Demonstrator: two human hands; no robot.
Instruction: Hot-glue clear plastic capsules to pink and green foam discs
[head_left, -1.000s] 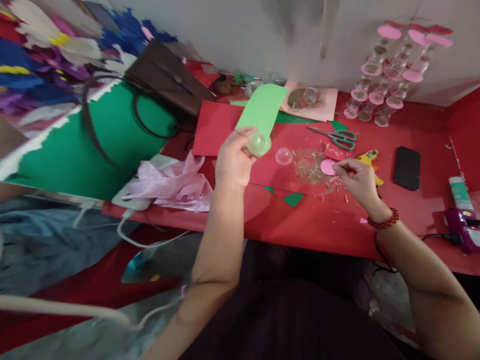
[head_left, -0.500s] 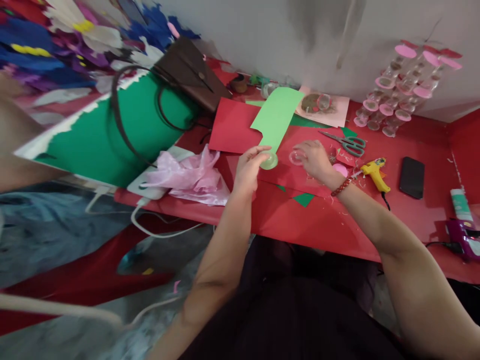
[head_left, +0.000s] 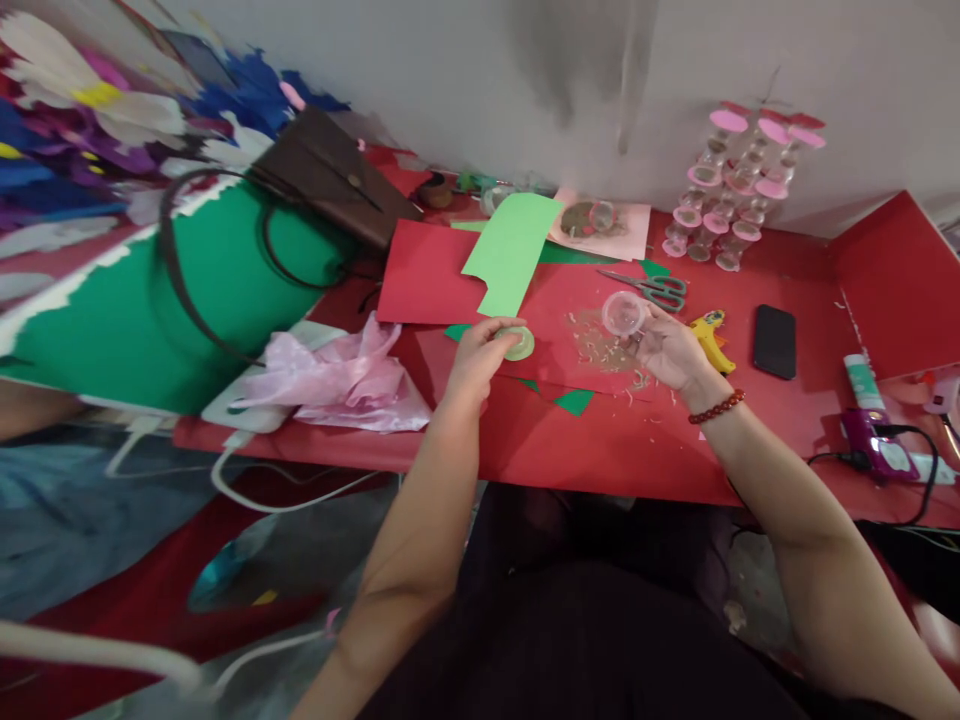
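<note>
My left hand [head_left: 477, 362] pinches a small round piece with a pale green disc [head_left: 519, 344], held over the red table. It may be a clear cup with green paper on it; the blur hides this. To the right, my right hand [head_left: 670, 350] grips a small clear plastic cup [head_left: 624, 314] by its side, its round rim turned up towards me. Under that cup lie pale scraps [head_left: 600, 348] on red paper. Beyond my left hand rests a light green sheet [head_left: 514, 250] with a notch cut from its edge.
Scissors [head_left: 660, 290], a yellow glue gun [head_left: 712, 340] and a black phone [head_left: 775, 342] lie at the right. Strung cups with pink discs [head_left: 705, 175] stand by the wall. At the left are pink cloth [head_left: 337, 370], a brown bag [head_left: 337, 175] and a green board [head_left: 232, 260].
My right hand has lifted the clear cup and turned it, rim up, moving away from my left hand. The left hand still holds the green-disc piece. The view has swung right.
</note>
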